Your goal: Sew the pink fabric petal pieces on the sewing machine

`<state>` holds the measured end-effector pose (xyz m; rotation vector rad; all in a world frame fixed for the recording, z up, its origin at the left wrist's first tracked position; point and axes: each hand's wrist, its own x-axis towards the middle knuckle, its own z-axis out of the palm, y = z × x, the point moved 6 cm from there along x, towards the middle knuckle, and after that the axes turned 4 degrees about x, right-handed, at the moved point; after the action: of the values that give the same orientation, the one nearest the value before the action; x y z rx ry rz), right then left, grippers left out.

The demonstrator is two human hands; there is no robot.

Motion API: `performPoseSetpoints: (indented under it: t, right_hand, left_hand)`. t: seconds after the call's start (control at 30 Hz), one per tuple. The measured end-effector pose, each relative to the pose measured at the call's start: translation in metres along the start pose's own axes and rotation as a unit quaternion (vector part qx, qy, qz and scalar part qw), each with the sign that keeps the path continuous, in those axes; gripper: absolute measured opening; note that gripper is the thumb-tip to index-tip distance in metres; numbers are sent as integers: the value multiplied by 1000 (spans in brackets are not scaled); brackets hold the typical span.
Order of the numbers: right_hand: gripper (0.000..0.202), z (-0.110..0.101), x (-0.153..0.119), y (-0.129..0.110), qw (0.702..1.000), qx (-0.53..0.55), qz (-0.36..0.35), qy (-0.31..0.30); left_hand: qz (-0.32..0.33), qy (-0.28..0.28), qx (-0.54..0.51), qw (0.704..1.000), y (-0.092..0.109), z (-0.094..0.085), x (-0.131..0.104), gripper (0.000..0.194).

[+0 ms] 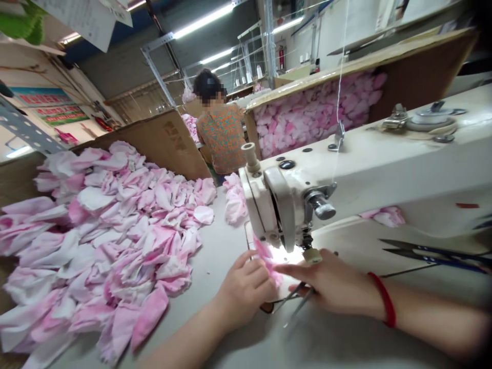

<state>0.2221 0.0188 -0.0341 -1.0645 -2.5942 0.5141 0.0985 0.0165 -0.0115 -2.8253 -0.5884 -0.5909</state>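
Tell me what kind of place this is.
Most likely a garment or textile sewing workshop: a sewing machine stands under the hands, a big heap of pink and white fabric pieces lies beside it, and a cardboard box behind holds more.

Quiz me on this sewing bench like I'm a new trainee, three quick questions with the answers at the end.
1. True or false: a red band circles the person's right wrist.
2. What do the fingertips of the left hand pinch?
A) The shears
B) A piece of pink fabric
C) A cardboard flap
3. Fill in the blank: the heap of pink and white pieces lies to the ____ of the sewing machine.

Key: 1 true; 2 B; 3 left
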Motion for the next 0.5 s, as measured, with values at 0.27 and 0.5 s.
performPoseSetpoints:
  t: [0.27,0.5]
  right_hand:
    - [47,17,5,-17,1000,-6,-22,-3]
    - [34,20,-1,-19,997,16,41,-55]
  left_hand:
    - [-20,45,146,988,-8,-6,17,19]
    - [65,12,150,986,17,3,18,23]
